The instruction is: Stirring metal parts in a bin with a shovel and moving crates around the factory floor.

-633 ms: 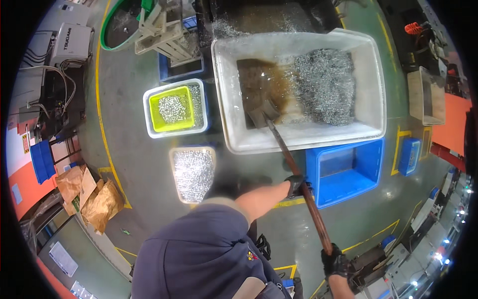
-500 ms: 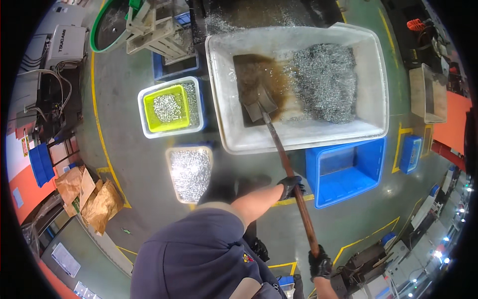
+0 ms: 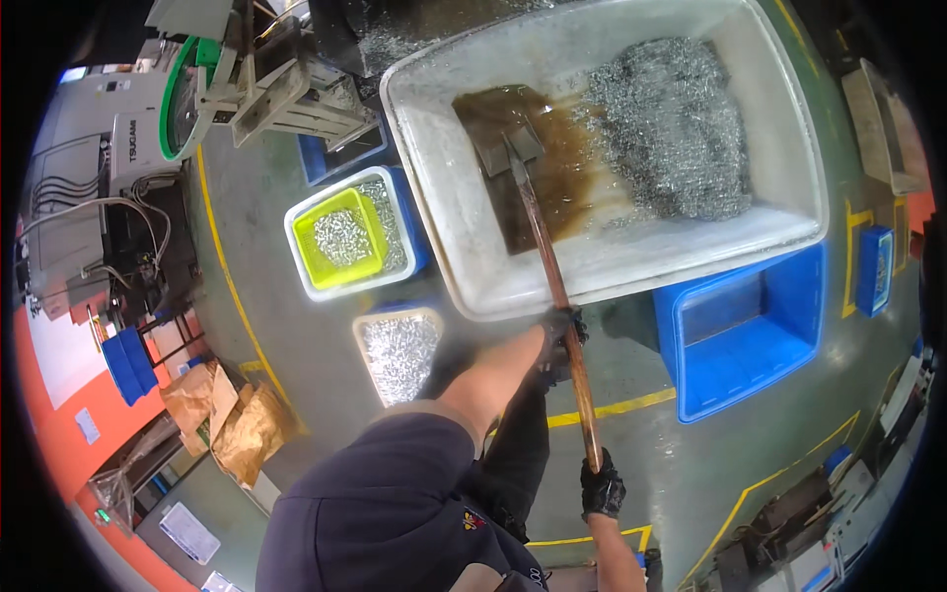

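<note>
Both of my hands wear black gloves and are wrapped round the wooden handle of a shovel (image 3: 553,266). My left hand (image 3: 562,333) grips it about midway, beside the near rim of a large white tub (image 3: 681,271). Lower down, my right hand (image 3: 603,487) is closed round the handle's end. The metal blade lies inside the tub on the left, in shallow brown liquid (image 3: 567,197); its lower edge is hard to make out. A heap of silvery metal shavings (image 3: 676,128) fills the tub's right side.
Left of the tub stand a white bin with a yellow-green basket (image 3: 316,266) in it and a pale bin of shiny metal pieces (image 3: 400,350). An open blue crate (image 3: 755,370) stands near right. Crumpled brown paper (image 3: 252,434) and machines (image 3: 89,197) are further left.
The shovel blade has moved farther from me, up the brown patch. Both hands have moved forward with the handle. The whole view has shifted and turned a little.
</note>
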{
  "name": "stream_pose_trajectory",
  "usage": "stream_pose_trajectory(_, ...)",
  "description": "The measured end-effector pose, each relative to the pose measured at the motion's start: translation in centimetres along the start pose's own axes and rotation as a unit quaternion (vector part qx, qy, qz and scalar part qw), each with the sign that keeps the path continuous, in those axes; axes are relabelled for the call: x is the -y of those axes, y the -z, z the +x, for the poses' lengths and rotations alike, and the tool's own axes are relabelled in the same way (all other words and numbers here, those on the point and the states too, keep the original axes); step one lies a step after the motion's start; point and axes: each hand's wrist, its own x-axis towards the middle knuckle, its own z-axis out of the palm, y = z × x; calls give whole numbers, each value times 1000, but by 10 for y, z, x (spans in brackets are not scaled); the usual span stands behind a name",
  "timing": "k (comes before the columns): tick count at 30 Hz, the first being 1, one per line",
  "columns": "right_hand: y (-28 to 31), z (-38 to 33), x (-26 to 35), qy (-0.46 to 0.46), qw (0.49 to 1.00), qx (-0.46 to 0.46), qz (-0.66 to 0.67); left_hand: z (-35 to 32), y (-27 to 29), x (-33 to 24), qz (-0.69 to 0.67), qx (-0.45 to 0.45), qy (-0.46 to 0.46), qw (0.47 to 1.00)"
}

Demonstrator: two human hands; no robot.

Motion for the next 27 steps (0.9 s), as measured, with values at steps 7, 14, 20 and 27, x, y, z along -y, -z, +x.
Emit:
stream_pose_trajectory(7,-28,16,-13,18,993,29,110,34,33,-4,63,-50,-60,995)
stream_pose_trajectory(14,-18,-28,-47,47,988,9,149,-12,5,38,63,-65,-57,994)
stream_pose_trajectory(20,13,-115,-87,63,992,-29,104,-160,-69,74,20,-95,-25,995)
stream_pose_trajectory(27,106,-224,-73,52,996,-53,39,-227,-87,105,46,-49,-78,995)
